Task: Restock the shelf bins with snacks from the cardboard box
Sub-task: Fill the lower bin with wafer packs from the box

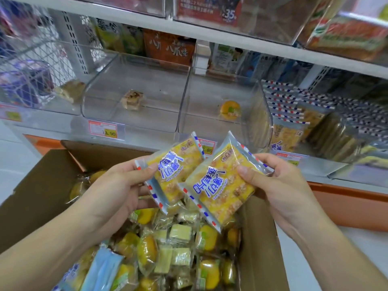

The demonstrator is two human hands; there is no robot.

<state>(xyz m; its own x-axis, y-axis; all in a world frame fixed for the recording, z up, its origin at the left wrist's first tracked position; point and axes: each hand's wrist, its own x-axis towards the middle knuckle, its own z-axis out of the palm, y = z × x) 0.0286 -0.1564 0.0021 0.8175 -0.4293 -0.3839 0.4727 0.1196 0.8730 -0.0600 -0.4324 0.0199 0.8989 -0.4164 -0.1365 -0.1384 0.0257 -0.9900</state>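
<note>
Glossy plastic snack packets [218, 183], matt cardboard box [42, 185], clear glossy plastic bins [134, 124].

Single head-worn wide-angle view, looking forward and down from close range. Open brown cardboard box [52, 175] fills the lower frame, right under the camera. White metal shelf [147, 23] with clear plastic bins [134, 122] crosses the upper half, near, tilted by lens distortion. No second view.

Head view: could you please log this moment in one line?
left hand: holds cake packet | right hand: holds second packet | above cardboard box
</note>
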